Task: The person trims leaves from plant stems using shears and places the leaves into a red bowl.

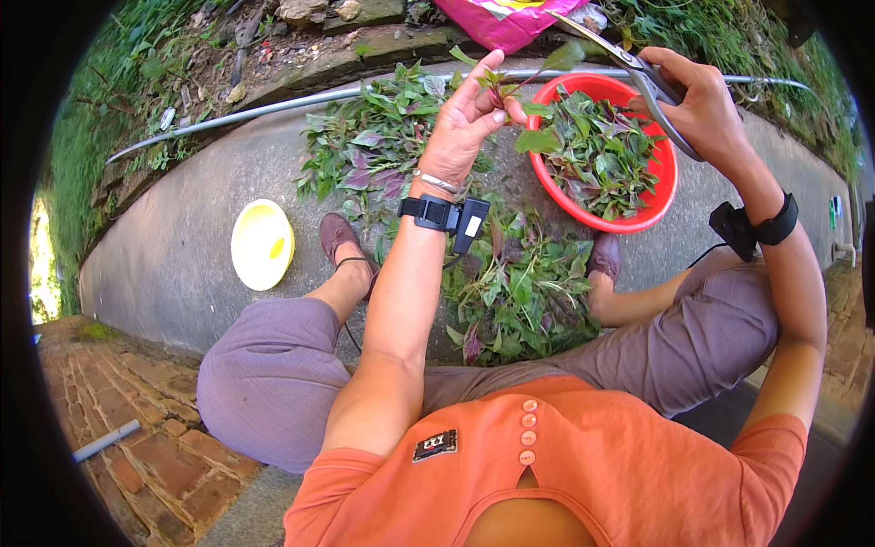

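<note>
My left hand (456, 137) is raised beside the red basin, its fingers closed on a leafy sprig (538, 140) with green leaves and a reddish stem. In my right hand (709, 109) is a pair of scissors (649, 89), held above the basin's far right side. The blades point up and to the left, away from the sprig. Below them stands the red basin (668, 182), filled with loose green and purplish leaves (597, 150). A heap of leafy stems (365, 150) lies left of my left hand, and a nearer heap (515, 292) lies between my feet.
A yellow bowl (262, 244) rests on the concrete by my left foot. Behind the heaps runs a long grey pipe (237, 116) along a stony, weedy bank. A pink bag (501, 25) sits at the far edge. Brick paving (146, 428) borders the near left.
</note>
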`<action>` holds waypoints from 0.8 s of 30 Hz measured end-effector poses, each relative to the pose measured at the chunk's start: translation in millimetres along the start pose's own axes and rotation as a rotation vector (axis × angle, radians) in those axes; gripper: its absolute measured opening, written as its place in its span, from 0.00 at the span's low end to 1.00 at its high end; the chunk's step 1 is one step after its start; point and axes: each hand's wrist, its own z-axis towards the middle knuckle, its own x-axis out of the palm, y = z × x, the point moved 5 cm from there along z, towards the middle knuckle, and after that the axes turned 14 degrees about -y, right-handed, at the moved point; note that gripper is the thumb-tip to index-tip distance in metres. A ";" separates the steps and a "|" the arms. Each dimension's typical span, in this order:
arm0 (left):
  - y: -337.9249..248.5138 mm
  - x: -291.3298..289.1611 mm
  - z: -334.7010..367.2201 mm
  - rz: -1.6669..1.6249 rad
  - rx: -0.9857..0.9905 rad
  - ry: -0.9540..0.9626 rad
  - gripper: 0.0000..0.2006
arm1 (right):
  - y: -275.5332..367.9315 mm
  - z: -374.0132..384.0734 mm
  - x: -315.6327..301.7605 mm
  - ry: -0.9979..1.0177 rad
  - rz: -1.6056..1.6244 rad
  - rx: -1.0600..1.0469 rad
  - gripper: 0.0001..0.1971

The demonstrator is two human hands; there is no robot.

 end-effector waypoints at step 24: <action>0.8 111.5 -152.1 1.054 -0.204 1.330 0.15 | 6.7 -16.4 -5.2 0.014 -0.093 -0.051 0.19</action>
